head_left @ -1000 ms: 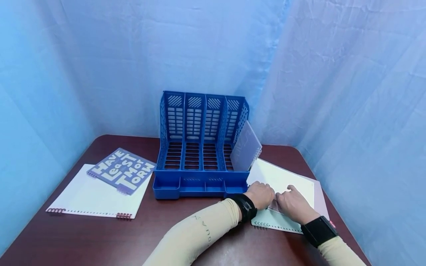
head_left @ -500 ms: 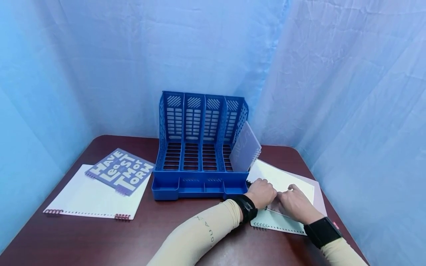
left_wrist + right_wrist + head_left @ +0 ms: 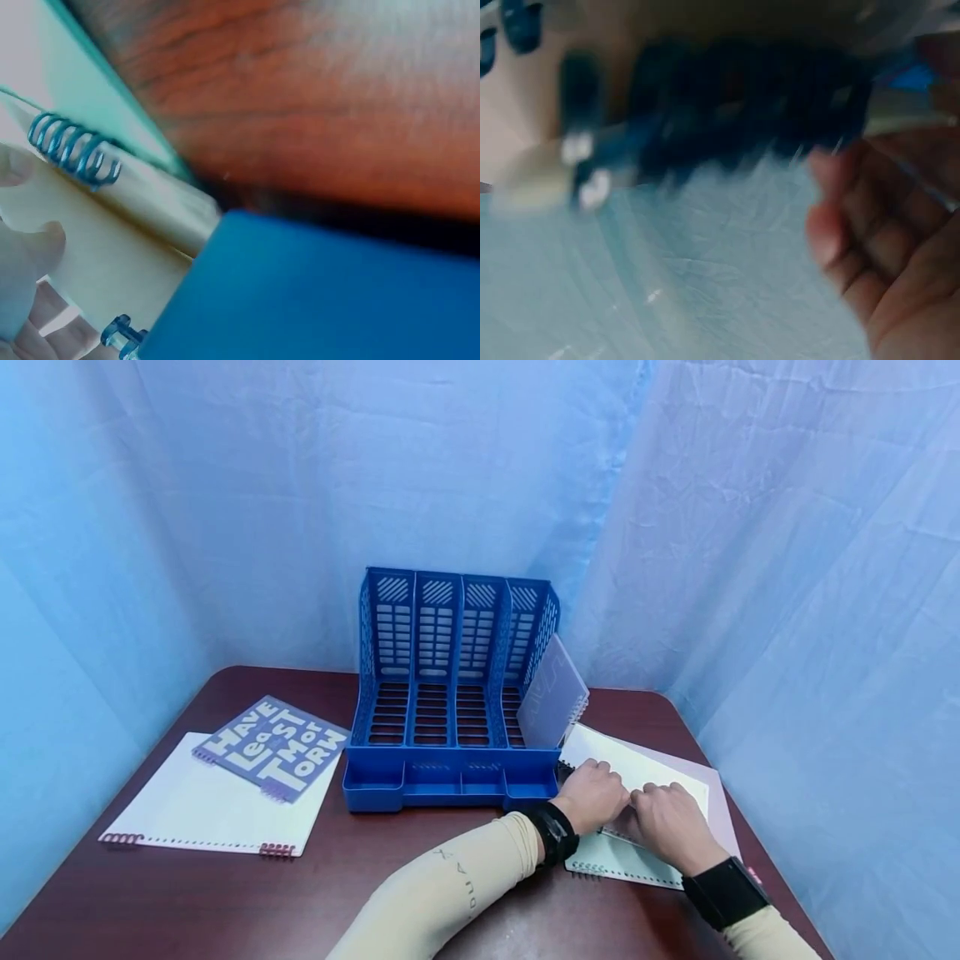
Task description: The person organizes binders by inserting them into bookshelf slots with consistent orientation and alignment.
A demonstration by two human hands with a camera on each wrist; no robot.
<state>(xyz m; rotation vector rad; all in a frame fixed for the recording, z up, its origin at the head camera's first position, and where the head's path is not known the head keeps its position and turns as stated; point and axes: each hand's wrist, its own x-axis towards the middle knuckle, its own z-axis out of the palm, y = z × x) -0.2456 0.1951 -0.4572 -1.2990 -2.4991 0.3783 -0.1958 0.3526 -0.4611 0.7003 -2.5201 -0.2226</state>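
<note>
In the head view my left hand (image 3: 595,796) and right hand (image 3: 673,822) meet over a stack of spiral notebooks at the table's right, with fingers curled. Between them they pinch a small spiral notebook (image 3: 618,835), mostly hidden by the hands. Beneath it lie a white notebook (image 3: 652,768) and a pale green one (image 3: 637,862). Up close in the left wrist view, the thumb (image 3: 41,247) lies against a beige page with a dark coil (image 3: 75,150). The right wrist view is blurred; dark coils (image 3: 742,105) run beside the curled fingers (image 3: 870,232).
A blue file rack (image 3: 450,768) with several slots stands mid-table, a purple notebook (image 3: 551,693) leaning in its rightmost slot. On the left, a lettered purple notebook (image 3: 277,743) overlaps a large white spiral notebook (image 3: 202,818). Blue curtains (image 3: 480,468) surround the table.
My right hand's raised digit has come down, and its fingers are now curled beside the left hand. The left hand has shifted slightly to the right.
</note>
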